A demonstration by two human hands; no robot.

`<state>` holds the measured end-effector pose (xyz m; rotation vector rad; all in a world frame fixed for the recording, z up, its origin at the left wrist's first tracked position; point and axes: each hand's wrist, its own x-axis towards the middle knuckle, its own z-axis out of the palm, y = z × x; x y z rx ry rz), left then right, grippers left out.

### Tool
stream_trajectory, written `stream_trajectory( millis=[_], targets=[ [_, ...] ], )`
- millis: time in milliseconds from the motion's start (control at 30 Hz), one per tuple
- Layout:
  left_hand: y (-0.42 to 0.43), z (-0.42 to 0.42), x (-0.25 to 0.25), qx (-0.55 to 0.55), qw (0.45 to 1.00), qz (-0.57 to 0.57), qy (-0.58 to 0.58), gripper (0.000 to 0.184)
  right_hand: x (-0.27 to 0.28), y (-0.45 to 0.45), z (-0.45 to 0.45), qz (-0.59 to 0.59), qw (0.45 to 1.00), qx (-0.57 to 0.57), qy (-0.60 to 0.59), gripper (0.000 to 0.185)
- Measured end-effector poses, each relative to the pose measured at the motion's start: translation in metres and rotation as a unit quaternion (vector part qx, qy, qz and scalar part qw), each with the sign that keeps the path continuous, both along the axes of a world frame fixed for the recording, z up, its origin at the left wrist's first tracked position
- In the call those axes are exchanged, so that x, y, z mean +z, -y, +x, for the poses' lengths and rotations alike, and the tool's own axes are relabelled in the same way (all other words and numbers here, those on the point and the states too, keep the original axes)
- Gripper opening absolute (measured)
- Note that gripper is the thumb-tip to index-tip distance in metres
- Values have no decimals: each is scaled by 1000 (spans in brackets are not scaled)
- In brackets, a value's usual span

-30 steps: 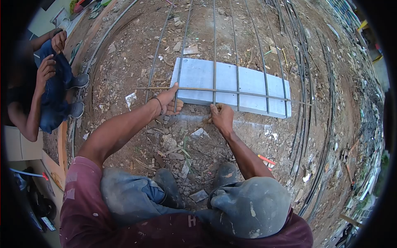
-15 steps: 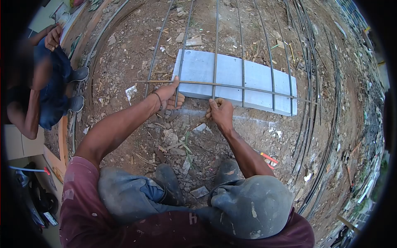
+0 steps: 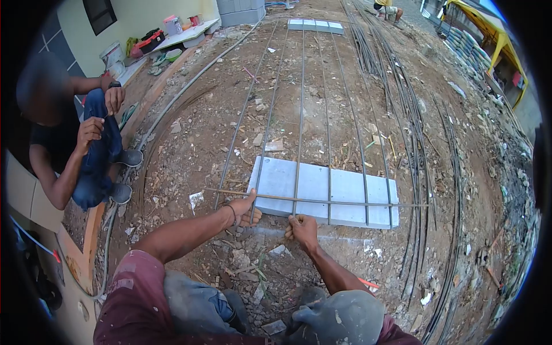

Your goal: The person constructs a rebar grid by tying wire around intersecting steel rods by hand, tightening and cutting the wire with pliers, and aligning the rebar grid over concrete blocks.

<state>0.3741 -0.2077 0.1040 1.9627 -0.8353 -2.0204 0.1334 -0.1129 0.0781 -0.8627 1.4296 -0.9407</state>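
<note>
Several long steel rebars (image 3: 302,109) run away from me, their near ends lying over a pale blue-grey block (image 3: 348,184). A thinner rusty crossbar (image 3: 345,202) rests across them. My left hand (image 3: 244,210) is at the block's left corner, fingers stretched out beneath the near end of one rebar and the thumb up by the crossbar. At the block's front edge, my right hand (image 3: 302,230) has its fingers closed around the end of a middle rebar. No tie is visible where the bars cross.
A crouching person (image 3: 63,138) is at the left, hands raised. A second block (image 3: 315,26) supports the far rebar ends. Loose rebars (image 3: 415,138) lie along the right. A grey hose (image 3: 190,83) runs along the left. An orange-handled tool (image 3: 368,283) lies beside my right forearm.
My view has tilted up, bringing the far block, the wall and a yellow canopy into sight. Both hands keep about the same places on the rebars. The crouching person's hands have moved.
</note>
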Motion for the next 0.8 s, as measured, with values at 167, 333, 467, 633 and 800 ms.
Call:
stream_trajectory(
  millis=[167,333,467,633,800],
  targets=[
    [2,0,0,-10,1000,16,6,90,-7,1,-2,5,1000,0,12,32],
    [1,1,-5,-2,1000,14,4,92,-9,2,0,-17,1000,10,4,32],
    [1,1,-7,-13,1000,17,7,93,-16,0,5,-25,999,-19,33,34],
    [6,4,-6,-19,999,37,23,94,-28,-10,12,-25,996,-24,84,37],
    [8,1,4,-35,998,24,55,90,-34,-10,2,7,991,6,133,40]
  ],
)
